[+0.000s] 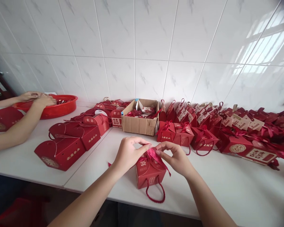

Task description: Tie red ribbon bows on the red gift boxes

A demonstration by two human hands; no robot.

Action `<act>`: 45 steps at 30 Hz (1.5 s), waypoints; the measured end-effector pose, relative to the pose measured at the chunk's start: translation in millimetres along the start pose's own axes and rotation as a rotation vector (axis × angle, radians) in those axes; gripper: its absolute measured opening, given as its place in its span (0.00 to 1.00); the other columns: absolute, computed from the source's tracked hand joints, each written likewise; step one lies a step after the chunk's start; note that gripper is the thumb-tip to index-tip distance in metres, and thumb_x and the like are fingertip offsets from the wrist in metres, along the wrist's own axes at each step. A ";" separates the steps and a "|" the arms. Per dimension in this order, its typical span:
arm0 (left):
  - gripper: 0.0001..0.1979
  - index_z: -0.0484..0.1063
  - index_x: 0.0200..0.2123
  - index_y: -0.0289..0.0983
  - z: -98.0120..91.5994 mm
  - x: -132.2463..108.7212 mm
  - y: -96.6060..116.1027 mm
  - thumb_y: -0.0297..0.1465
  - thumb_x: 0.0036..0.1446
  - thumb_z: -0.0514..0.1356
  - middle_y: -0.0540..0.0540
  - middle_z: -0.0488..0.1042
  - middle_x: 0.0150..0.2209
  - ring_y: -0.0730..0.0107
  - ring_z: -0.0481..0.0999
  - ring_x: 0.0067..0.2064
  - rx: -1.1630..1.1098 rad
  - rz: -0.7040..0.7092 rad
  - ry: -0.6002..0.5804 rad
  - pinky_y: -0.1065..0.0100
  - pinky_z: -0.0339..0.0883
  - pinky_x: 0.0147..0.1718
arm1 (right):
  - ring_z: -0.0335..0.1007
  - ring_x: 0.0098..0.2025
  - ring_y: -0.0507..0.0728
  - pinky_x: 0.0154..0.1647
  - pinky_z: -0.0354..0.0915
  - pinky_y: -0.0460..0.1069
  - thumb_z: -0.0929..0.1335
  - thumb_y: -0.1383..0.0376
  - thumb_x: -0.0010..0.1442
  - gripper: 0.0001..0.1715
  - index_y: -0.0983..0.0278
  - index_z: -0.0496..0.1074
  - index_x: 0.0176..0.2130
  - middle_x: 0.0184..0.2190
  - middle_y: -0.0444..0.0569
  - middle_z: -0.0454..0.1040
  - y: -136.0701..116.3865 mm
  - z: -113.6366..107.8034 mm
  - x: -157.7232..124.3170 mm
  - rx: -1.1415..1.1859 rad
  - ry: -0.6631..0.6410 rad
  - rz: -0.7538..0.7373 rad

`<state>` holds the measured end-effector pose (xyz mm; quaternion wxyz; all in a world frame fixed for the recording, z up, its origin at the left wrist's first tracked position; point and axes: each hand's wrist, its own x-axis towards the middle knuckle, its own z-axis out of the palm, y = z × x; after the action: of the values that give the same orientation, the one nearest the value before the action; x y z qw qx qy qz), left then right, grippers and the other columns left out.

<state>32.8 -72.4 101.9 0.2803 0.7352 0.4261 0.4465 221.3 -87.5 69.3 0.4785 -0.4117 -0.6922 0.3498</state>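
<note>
Directly in front of me, a small red gift box (150,175) with gold lettering stands on the white table. A pink-red ribbon (153,153) lies across its top, one tail hanging down the right side. My left hand (132,153) pinches the ribbon from the left, thumb and fingers together over the lid. From the right, my right hand (174,157) grips the ribbon between thumb and forefinger. A twisted rope handle (156,200) loops down from the box's front onto the tabletop.
An open cardboard carton (139,125) holding ribbons and cards stands behind. Rows of finished-looking red boxes (204,138) fill the right; more red boxes (63,154) stand left. At far left, another person's hands (41,98) work over a red basin (61,108). A tiled wall (146,37) backs the table.
</note>
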 end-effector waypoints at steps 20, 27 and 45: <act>0.04 0.79 0.29 0.41 -3.1 11.2 0.0 0.34 0.49 0.67 0.50 0.78 0.31 0.64 0.77 0.36 0.061 -0.004 -0.011 0.65 0.67 0.40 | 0.57 0.14 0.48 0.16 0.52 0.43 0.64 0.47 0.60 0.39 0.62 0.56 0.63 0.15 0.38 0.65 -13.4 -30.2 -11.9 -0.087 -0.429 0.344; 0.05 0.79 0.29 0.41 -5.0 13.5 7.0 0.35 0.47 0.68 0.51 0.78 0.32 0.66 0.77 0.36 0.035 -0.011 -0.059 0.68 0.67 0.38 | 0.69 0.40 0.55 0.43 0.62 0.50 0.68 0.52 0.58 0.18 0.63 0.74 0.39 0.38 0.49 0.76 1.8 3.1 1.9 -0.043 -0.027 0.013; 0.13 0.69 0.35 0.38 -22.5 -7.5 -15.6 0.43 0.54 0.61 0.46 0.75 0.37 0.62 0.74 0.42 0.061 -0.113 0.002 0.63 0.64 0.44 | 0.71 0.34 0.55 0.36 0.66 0.50 0.74 0.55 0.49 0.14 0.63 0.77 0.32 0.32 0.49 0.78 11.0 23.1 0.4 0.238 0.008 0.122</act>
<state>5.0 -70.9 96.3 0.2821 0.7178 0.4804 0.4175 201.9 -84.7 53.0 0.5044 -0.3950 -0.6176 0.4562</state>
